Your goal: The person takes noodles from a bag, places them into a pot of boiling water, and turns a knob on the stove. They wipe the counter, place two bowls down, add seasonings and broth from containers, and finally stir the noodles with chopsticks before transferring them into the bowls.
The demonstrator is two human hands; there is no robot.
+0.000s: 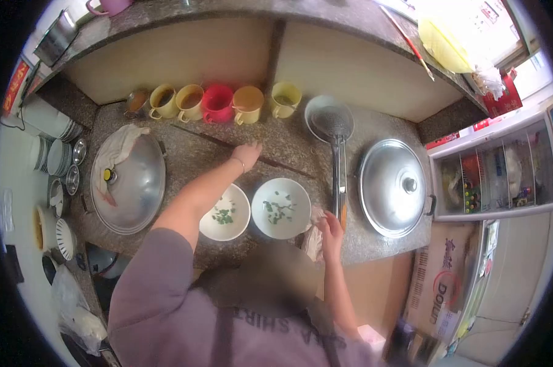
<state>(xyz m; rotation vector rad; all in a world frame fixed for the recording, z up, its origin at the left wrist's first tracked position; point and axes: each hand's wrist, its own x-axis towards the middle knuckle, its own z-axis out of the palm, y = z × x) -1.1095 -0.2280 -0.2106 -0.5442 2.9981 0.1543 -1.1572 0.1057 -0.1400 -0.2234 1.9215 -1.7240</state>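
My left hand (247,156) reaches across the counter, over the gap behind two white bowls. Its fingers are drawn together, and what they hold, if anything, is hidden. In the left bowl (243,205) and the right bowl (302,202) lie chopped green leaves. My right hand (332,237) is low beside the right bowl, fingers apart, right at a crumpled cloth (313,240). Beyond the left hand a row of mugs stands along the back panel, among them a red mug (219,104) and a yellow mug (249,105) with a handle towards me.
A large domed lid (129,189) with a cloth over it covers the left side; another metal lid (392,189) sits on the right. A long-handled strainer (332,124) rests in a bowl. Stacked plates (59,158) line the left wall, and an open-topped glass-front cooler (496,214) stands right.
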